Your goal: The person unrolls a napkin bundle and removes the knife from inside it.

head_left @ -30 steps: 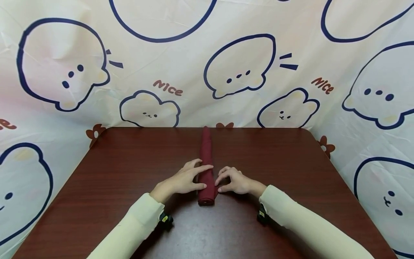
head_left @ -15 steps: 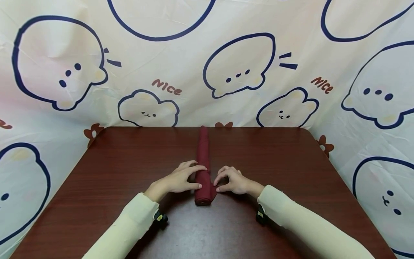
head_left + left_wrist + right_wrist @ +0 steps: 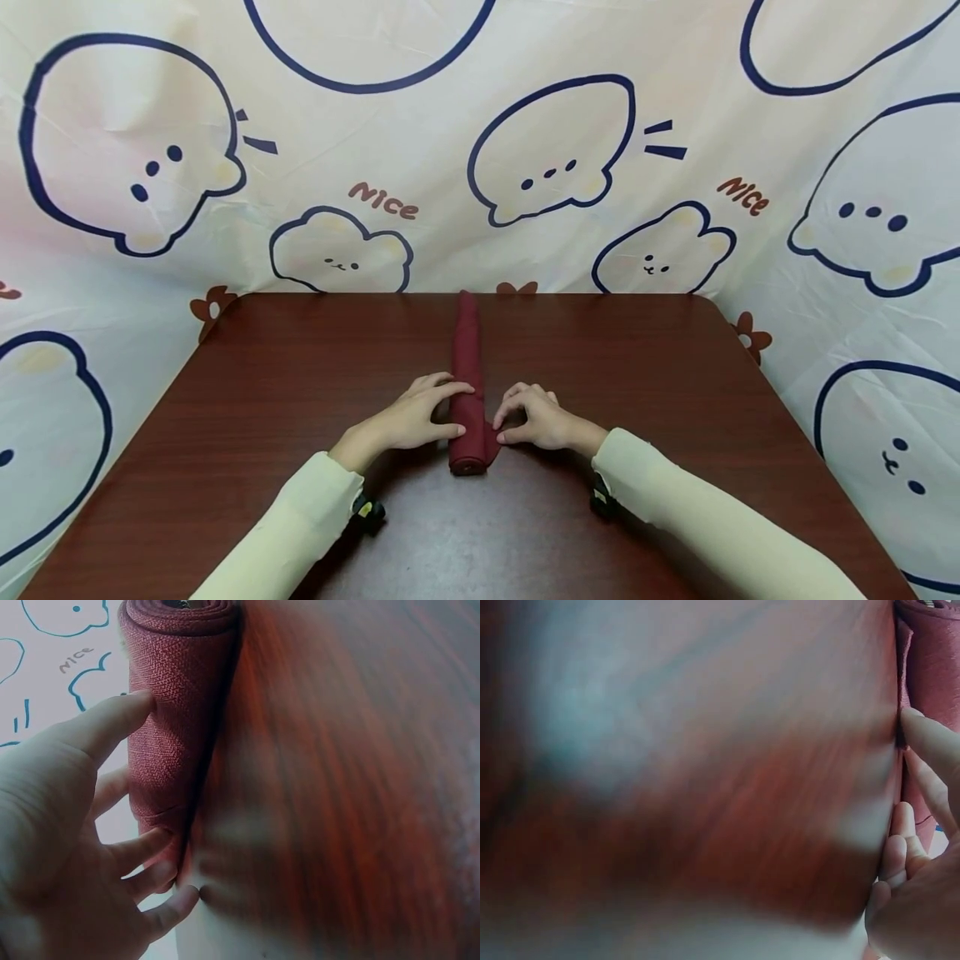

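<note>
A dark red cloth [image 3: 467, 350], rolled into a long tube, lies lengthwise on the table with its coiled end toward me. My left hand [image 3: 405, 417] rests on the roll's left side, thumb and forefinger spread over it. In the left wrist view the left thumb [image 3: 124, 720] touches the woven cloth, and the other fingers are loosely bent along it. On the other side, my right hand [image 3: 543, 419] pinches a small loose corner [image 3: 492, 442] of cloth sticking out from under the roll. In the right wrist view the right thumb [image 3: 922, 739] is at this flap's edge.
The brown wood-grain table [image 3: 637, 367] reaches back to a white curtain [image 3: 442, 150] printed with cartoon outlines, which also hangs along both sides. The roll's far end meets the back edge of the table.
The roll and my left hand have moved a little left. More of the loose corner shows between the roll and my right hand, which keeps its pinch.
</note>
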Available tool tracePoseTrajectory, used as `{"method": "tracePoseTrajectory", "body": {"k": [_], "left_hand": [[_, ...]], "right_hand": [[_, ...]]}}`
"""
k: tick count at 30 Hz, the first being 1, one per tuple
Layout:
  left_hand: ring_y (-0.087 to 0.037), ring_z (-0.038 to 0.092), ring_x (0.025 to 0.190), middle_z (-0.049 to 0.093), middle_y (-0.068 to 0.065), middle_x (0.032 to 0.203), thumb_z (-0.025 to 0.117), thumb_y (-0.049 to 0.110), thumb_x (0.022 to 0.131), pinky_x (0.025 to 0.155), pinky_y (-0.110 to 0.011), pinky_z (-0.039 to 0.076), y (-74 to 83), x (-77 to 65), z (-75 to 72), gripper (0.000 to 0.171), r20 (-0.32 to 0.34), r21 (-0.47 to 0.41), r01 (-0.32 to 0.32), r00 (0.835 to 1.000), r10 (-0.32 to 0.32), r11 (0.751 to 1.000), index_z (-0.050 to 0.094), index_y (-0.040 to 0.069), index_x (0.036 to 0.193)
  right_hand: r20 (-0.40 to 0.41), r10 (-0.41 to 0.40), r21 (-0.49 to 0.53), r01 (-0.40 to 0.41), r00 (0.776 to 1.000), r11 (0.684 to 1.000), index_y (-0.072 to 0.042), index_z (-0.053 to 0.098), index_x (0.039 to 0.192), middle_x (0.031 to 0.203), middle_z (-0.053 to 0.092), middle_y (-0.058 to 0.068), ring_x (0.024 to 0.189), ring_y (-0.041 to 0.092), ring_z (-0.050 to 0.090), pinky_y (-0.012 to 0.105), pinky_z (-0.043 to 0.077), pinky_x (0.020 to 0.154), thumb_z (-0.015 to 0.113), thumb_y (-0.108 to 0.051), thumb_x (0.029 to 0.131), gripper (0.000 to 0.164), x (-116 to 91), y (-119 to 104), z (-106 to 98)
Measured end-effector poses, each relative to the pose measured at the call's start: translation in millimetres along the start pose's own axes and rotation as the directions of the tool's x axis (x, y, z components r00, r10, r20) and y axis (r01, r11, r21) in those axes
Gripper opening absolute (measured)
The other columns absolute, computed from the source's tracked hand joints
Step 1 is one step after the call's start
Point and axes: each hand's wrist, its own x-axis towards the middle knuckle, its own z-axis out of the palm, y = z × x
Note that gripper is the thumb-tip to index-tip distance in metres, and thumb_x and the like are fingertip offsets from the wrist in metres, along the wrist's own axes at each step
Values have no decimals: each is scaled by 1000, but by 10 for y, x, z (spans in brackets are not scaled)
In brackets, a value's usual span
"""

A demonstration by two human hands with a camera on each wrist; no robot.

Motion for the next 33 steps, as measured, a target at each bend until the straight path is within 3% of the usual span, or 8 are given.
{"method": "tracePoseTrajectory", "body": {"k": [4, 11, 24, 33], "left_hand": [[-40, 30, 148, 36, -16, 159, 73, 36, 93, 112, -67, 35, 5, -9, -1, 60, 0, -5, 6, 1000, -6, 1000, 51, 25, 147], [-42, 31, 146, 37, -18, 158, 72, 35, 93, 111, -68, 35, -12, -7, 14, 59, -7, -16, -4, 1000, 3, 1000, 52, 24, 147], [-46, 29, 147, 36, -23, 158, 72, 34, 93, 109, -71, 34, -108, -54, -20, 62, -12, -34, -33, 999, 33, 999, 48, 22, 149], [-44, 28, 148, 35, -22, 159, 72, 33, 93, 111, -68, 35, -80, -58, -25, 63, 8, -47, 11, 1000, -10, 999, 48, 22, 150]], "right_hand": [[6, 2, -6, -2, 1000, 1000, -24, 77, 90, 115, 61, 1, 119, 24, 46, 48, 26, 91, 82, -22, 84, 9, 2, -25, -8], [57, 20, 21, -22, 998, 1000, -25, 80, 104, 123, 58, 3, 121, 27, 42, 53, 26, 95, 81, -18, 82, 22, 17, -39, -5], [50, 26, 27, -28, 998, 999, -26, 80, 103, 122, 57, 3, 122, 28, 42, 57, 25, 98, 86, -23, 79, 25, 65, -37, 21], [56, 26, 30, -28, 998, 999, -27, 80, 103, 124, 56, 3, 125, 28, 40, 59, 25, 99, 86, -24, 80, 24, 48, 6, 17]]}}
